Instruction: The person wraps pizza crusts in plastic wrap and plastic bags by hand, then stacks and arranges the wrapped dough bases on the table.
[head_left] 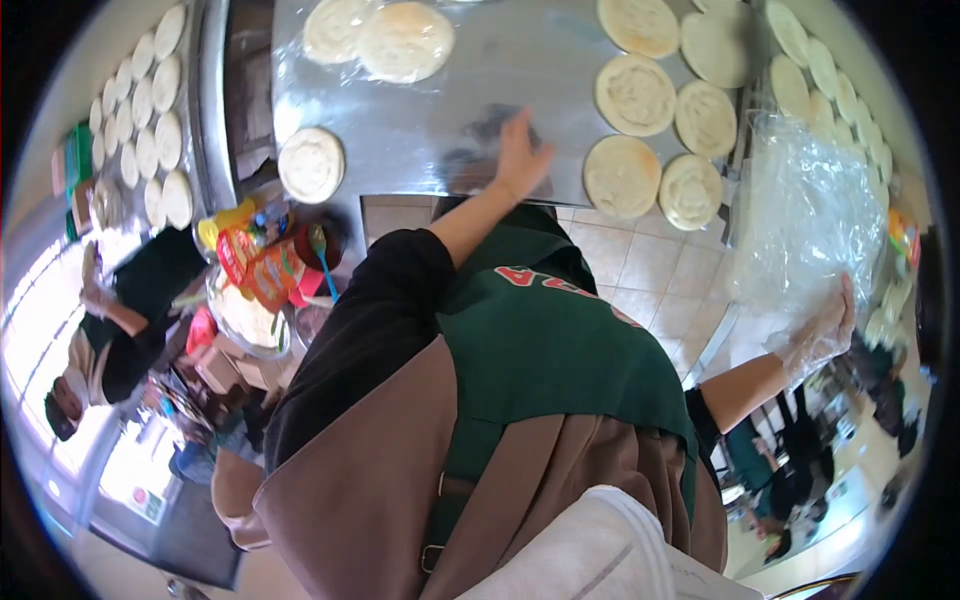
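The left hand [523, 158] was seen with its thumb held away from its fingers, nothing pinched between them, above the near edge of the metal table [470, 130]; whether the metal was touched could not be told. The right hand [825, 328], covered by a clear glove, was held with its fingers stretched and close together at the near edge of the clear plastic sheets [805, 215]; whether any plastic was gripped could not be told. Just to the right of the left hand, a group of flatbreads [621, 176] was set out on the metal, some plain, some marked with rings. Well to its left, a single flatbread [311, 165] was laid near the corner, and beyond the hand, to the left, two flatbreads [405, 42] were partly covered by clear film [345, 70]. Past the plastic sheets, more breads [790, 88] were arranged in rows. Between the two arms, a green apron [560, 350] was worn over brown clothing [370, 470]. Farther out on the left, red and orange packets [272, 280], a large bowl [246, 322] and a blue-handled utensil [327, 265] were grouped beside more rows of bread [168, 140], near a co-worker in dark clothing [150, 275].
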